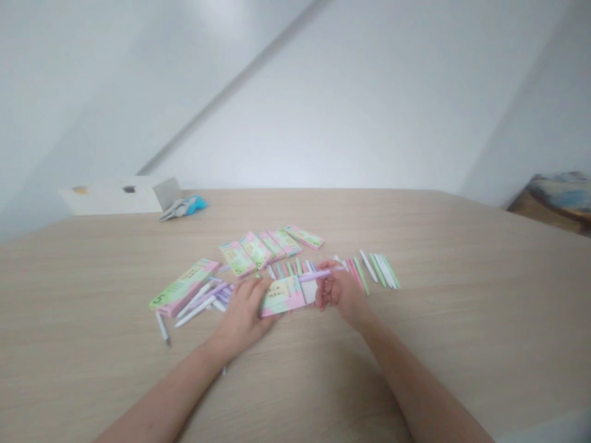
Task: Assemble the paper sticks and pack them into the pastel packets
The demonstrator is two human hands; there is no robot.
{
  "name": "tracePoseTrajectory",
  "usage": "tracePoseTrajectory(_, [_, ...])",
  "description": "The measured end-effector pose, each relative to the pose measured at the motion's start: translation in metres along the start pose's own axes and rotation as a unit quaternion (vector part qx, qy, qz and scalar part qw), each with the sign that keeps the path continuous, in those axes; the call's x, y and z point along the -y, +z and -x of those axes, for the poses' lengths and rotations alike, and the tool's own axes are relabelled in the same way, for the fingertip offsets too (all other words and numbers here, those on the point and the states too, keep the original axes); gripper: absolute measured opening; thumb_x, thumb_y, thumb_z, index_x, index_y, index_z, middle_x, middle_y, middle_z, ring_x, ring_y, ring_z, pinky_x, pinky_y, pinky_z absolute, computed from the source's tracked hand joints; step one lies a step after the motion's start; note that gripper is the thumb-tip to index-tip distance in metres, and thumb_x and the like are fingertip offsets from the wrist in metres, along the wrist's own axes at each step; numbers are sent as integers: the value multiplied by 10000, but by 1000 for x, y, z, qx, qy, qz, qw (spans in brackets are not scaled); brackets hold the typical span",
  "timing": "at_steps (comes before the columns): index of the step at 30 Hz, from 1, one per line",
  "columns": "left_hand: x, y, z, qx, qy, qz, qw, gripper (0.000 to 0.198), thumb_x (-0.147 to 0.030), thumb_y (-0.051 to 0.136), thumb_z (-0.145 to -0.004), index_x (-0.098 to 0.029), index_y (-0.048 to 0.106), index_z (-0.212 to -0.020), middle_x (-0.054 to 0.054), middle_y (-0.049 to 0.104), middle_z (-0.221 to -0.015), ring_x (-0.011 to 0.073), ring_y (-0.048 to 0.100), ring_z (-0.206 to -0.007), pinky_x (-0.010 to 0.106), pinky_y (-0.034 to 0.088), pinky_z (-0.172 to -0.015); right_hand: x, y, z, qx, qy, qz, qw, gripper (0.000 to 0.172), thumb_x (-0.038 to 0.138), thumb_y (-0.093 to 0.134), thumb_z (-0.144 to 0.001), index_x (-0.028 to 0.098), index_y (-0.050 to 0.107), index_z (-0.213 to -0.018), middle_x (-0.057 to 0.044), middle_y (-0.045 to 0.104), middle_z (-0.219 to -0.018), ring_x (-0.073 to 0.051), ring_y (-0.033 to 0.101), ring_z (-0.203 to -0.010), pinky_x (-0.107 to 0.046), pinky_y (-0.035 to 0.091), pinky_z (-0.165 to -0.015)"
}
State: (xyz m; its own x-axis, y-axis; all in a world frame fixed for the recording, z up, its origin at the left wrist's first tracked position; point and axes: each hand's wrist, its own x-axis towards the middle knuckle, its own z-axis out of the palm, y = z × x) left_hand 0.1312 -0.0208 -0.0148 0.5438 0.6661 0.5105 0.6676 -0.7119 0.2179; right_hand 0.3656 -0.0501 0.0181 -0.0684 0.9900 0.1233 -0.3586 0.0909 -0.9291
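Observation:
My left hand is closed around the left end of a small pink and green pen box. The box's right end is open, with a white flap sticking out. My right hand pinches a purple pen that lies along the box's upper edge at the open end; how far it is inside I cannot tell. Behind the box, several pens in mixed colours lie in a row, partly hidden by my hands. White and purple pens are heaped left of my left hand.
Several similar boxes lie behind my hands, and another box at the left. Green and white pens lie to the right. A single pen is at the front left. Gloves lie beside a white carton at the back.

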Motion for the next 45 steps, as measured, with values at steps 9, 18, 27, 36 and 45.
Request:
tracePoseTrajectory(9, [0,0,0,2,0,1,1000,574,-329,607,-771,-168,398,-1280,143,479,-1235,303,413,-1171,457,347,-989,3,2,4,-34,-46,139,989,246,409,512,-831,204,463,-957,53,572,-684,-92,572,-416,-197,439,-359])
tracePoseTrajectory(18, [2,1,0,2,7,-2,1000,569,-340,610,-771,-170,400,-1272,143,482,-1230,302,417,-1169,461,349,-988,0,2,5,-26,-42,228,972,327,419,422,-868,176,517,-1066,25,546,-728,-94,599,-481,-211,472,-412])
tracePoseTrajectory(27, [2,0,0,3,8,-2,1000,585,-330,607,-769,-178,386,-1289,143,483,-1236,307,417,-1174,475,347,-988,-6,-4,1,-16,-76,344,936,222,313,439,-864,183,540,-1012,-4,603,-773,-81,557,-465,-197,417,-392])
tracePoseTrajectory(36, [1,0,0,1,7,2,1000,581,-335,609,-765,-178,394,-1281,146,488,-1231,313,427,-1160,483,359,-969,-17,-4,1,-43,-84,348,933,191,299,534,-824,213,563,-992,-20,666,-815,-103,590,-506,-216,465,-443])
tracePoseTrajectory(45, [-1,-2,0,7,6,1,1000,565,-336,602,-773,-186,395,-1277,140,487,-1223,309,425,-1158,475,353,-975,-14,-3,3,-2,-164,459,873,213,225,499,-848,222,649,-999,-54,678,-941,-173,631,-796,-300,496,-675])
